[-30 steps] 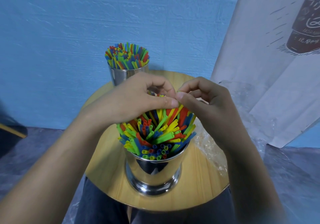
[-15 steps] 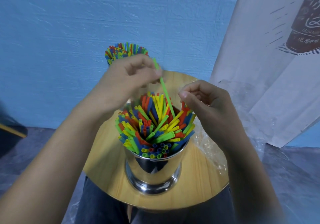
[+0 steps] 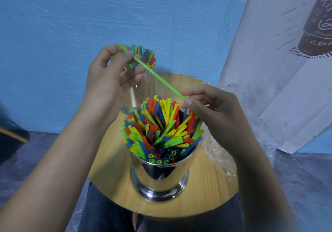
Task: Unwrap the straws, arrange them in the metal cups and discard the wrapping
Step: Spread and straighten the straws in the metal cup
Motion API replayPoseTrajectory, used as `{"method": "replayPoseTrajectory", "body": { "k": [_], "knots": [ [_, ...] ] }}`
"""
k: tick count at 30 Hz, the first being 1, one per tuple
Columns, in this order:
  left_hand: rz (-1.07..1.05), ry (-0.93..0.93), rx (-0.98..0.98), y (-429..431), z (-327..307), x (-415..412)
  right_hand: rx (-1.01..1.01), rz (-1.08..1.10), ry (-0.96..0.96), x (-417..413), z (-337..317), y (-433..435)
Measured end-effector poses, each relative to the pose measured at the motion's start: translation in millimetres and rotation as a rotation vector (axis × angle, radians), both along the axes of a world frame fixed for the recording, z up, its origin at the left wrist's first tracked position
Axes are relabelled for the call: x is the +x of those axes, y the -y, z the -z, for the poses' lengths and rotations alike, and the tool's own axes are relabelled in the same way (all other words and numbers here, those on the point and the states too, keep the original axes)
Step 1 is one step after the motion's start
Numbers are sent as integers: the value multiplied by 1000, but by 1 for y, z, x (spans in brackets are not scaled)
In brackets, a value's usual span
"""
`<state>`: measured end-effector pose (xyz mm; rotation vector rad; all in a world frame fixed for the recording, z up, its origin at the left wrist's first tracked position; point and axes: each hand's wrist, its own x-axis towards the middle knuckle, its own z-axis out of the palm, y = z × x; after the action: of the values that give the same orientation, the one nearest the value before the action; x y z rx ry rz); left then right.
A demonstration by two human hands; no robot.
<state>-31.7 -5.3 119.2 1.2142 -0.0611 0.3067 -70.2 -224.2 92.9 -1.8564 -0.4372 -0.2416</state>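
A single green straw (image 3: 158, 77) is held up over everything, slanted from about 10 o'clock down to 4 o'clock. The upper end is pinched by the left hand (image 3: 109, 81) between thumb and forefinger, and the lower end is pinched by the right hand (image 3: 215, 113). So both hands are clamped on the same straw, one at each end.

The near cup (image 3: 159, 179) is set at roughly 6 o'clock on the round wooden surface (image 3: 212, 178). It's packed with a fanned-out bunch of straws (image 3: 161, 129) in red, yellow, green and blue, and the held straw's lower tip is kept just above them. A far cup (image 3: 150, 82), also stuffed full, is seen at about 11 o'clock, partly hidden behind the left hand.

Crinkled clear wrapping (image 3: 221, 152) is left at 3 o'clock along the surface's edge, near a white printed sheet (image 3: 287, 70).
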Motion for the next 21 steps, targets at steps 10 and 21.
{"method": "replayPoseTrajectory", "body": {
  "k": [10,21],
  "knots": [
    [-55,-80,29,-7,16,3,54,29,30,-1,2,2],
    [218,-187,557,-13,21,-1,510,186,225,-3,-9,9]
  ]
}}
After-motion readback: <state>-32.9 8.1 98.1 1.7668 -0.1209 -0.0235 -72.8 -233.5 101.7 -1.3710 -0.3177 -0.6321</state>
